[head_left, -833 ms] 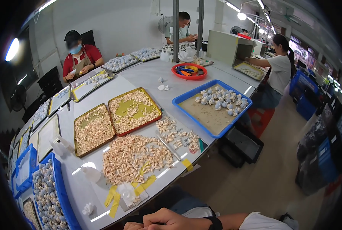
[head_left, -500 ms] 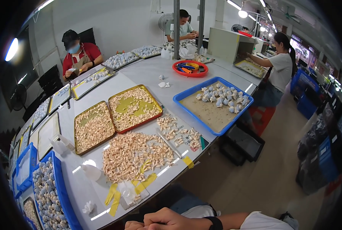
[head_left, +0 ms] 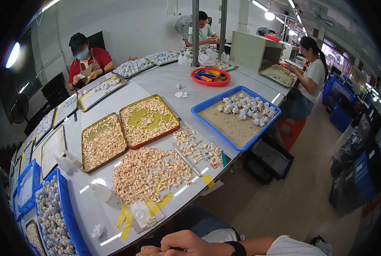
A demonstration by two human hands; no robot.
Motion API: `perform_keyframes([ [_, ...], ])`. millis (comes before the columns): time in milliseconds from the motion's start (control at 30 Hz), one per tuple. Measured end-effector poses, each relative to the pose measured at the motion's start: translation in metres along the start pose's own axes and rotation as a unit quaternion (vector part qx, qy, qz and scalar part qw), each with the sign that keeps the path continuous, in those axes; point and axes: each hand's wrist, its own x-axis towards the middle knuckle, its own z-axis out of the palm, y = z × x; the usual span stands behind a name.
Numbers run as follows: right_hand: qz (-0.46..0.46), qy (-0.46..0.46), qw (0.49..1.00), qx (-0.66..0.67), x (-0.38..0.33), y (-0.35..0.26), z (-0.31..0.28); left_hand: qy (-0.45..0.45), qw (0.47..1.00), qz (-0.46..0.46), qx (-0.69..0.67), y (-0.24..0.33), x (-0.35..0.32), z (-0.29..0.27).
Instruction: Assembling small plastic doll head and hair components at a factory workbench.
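My right hand [head_left: 186, 242] is at the lower edge, below the table's near edge, with its fingers curled closed and a black band on the wrist. Anything inside its grip is hidden. Beside its fingertips a bit of skin, seemingly my left hand [head_left: 149, 251], is mostly cut off by the picture's edge. Nearest to them on the table are a small clear cup [head_left: 140, 214], strips of yellow tape [head_left: 161, 204] and a heap of small pale peach cone-shaped pieces [head_left: 143, 175]. A long pale stick-like tool [head_left: 186, 159] lies at the heap's right side.
Two yellow trays [head_left: 127, 146] hold more pieces. A blue tray [head_left: 203, 123] bears blue-and-white figures; a blue bin [head_left: 73, 226] is full of similar ones. A white bottle [head_left: 100, 193] stands left of the heap. Black crates [head_left: 280, 160] sit beside the table. Three people work farther off.
My hands keep nearly the same pose; the view shifts slightly. The person at the right has drawn an arm back from the tray and now holds both hands up in front.
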Motion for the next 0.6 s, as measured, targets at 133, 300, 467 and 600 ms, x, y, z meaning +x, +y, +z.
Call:
perform_keyframes([
  [133,-0.034,0.013,0.999,-0.035,0.0038,-0.0006,-0.0043,-0.023,1.0,-0.008,0.0,0.0004,0.0023,-0.0024],
  [300,-0.069,0.01,0.996,-0.06,0.0052,-0.0026,-0.0061,-0.02,0.999,-0.001,-0.042,0.0009,-0.0003,-0.0036],
  [467,-0.079,0.002,0.995,-0.064,0.0049,0.0006,-0.0067,-0.027,0.997,0.007,-0.065,-0.0016,-0.0012,-0.004],
  [600,-0.07,-0.004,0.996,-0.059,0.0047,-0.0006,-0.0061,-0.035,0.997,0.013,-0.061,-0.0039,-0.0025,-0.006],
])
